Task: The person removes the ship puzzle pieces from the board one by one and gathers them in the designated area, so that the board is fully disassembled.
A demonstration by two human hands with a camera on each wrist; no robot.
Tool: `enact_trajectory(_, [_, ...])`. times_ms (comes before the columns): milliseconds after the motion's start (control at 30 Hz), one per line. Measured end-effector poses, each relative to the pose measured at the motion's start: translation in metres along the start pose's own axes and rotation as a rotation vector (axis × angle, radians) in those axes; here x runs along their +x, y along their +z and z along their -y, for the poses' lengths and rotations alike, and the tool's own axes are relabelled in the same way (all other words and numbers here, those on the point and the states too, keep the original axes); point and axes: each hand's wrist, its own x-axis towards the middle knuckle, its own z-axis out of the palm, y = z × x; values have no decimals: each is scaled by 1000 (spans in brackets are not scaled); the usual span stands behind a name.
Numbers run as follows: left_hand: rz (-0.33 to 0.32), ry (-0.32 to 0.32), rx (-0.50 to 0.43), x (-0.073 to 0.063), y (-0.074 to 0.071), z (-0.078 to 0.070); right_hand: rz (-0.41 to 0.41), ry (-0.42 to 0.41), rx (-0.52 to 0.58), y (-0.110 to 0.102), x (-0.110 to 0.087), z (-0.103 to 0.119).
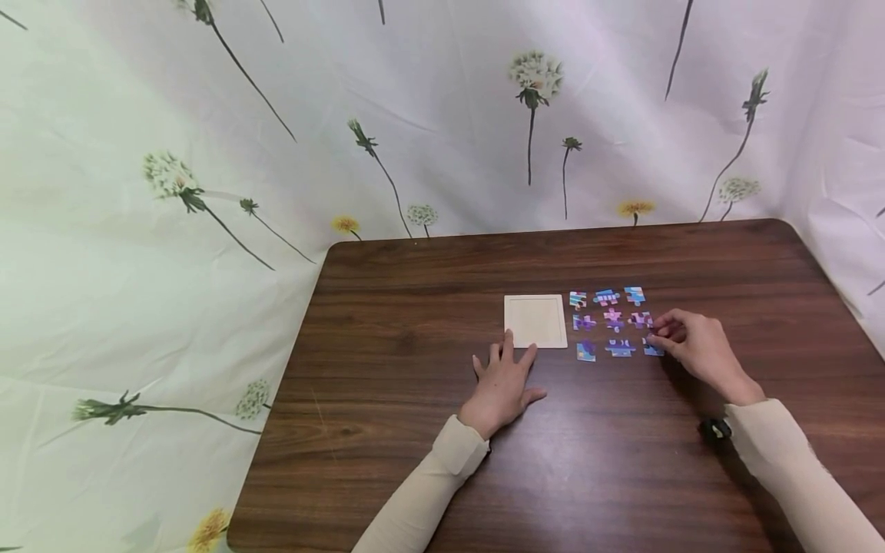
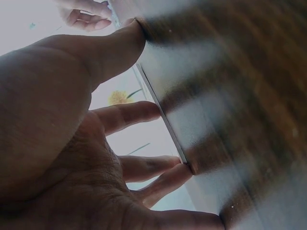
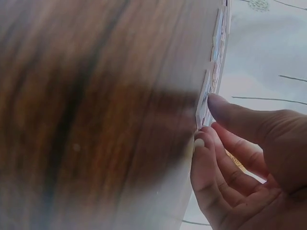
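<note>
In the head view a square, pale wooden puzzle tray with a raised rim lies flat. My left hand is spread in front of it; two fingertips touch its near edge, and the left wrist view shows the fingers reaching that thin edge. Several colourful jigsaw pieces lie apart in three rows just right of the tray. At the lower right corner of this group, my right hand pinches a blue corner puzzle piece. Seen from the right wrist, the thumb is on its face and the index fingertip at its edge.
Everything lies on a dark brown wooden table with rounded corners. A white cloth with dandelion prints hangs behind the table and along its sides. A small black object shows beneath the right wrist.
</note>
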Motion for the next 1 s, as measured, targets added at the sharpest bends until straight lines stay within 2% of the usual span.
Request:
enact_trajectory(133, [-4,1,7,1,0,0,-6,-14,-8,0,-1,-1])
enact_trajectory(400, [-19,6,-23,2,2,0,-73,-61,-26,0,-1,-7])
enact_trajectory(767, [-70,21,-79,1,3,1,-108,-100,9,3,-2,1])
enact_trajectory(867, [-72,20,-122,2,1,3,-123,-105,20,3,-4,6])
enact_trajectory(1000, [-54,18,-235,3,-3,9,-147,-107,36,5,-5,16])
